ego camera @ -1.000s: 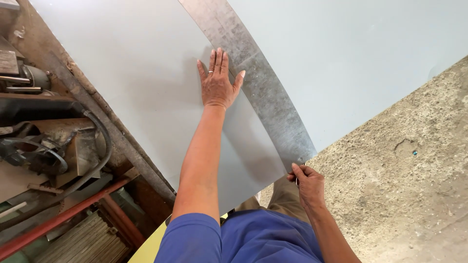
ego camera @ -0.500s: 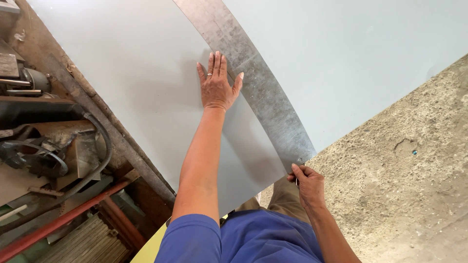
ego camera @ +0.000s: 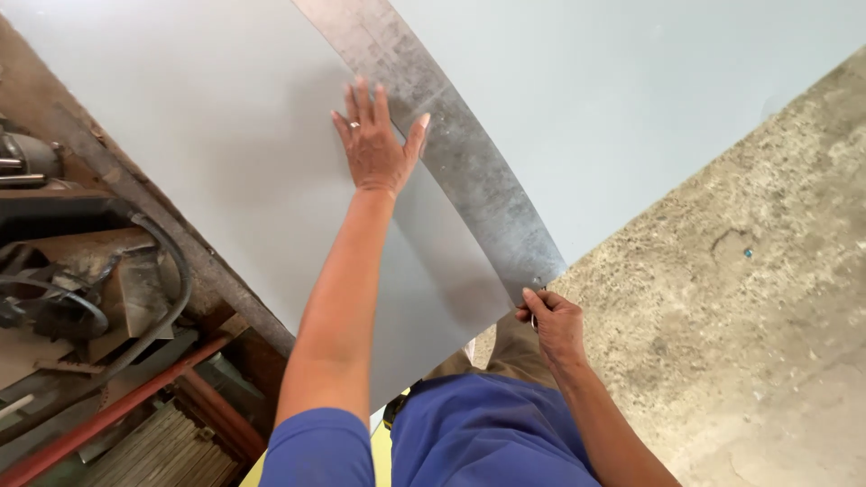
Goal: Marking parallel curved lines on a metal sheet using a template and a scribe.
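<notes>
Left grip (ego camera: 377, 149): open, palm flat, fingers spread, pressing on the pale grey sheet metal (ego camera: 207, 135) just beside the curved metal template (ego camera: 451, 144). Right grip (ego camera: 552, 323): closed on a small tool at the template's near end; the tool itself is mostly hidden. The template lies flat across the sheet, which overhangs the concrete floor (ego camera: 749, 343). A red bar (ego camera: 117, 415) lies lower left.

Head view, steeply downward, close.
</notes>
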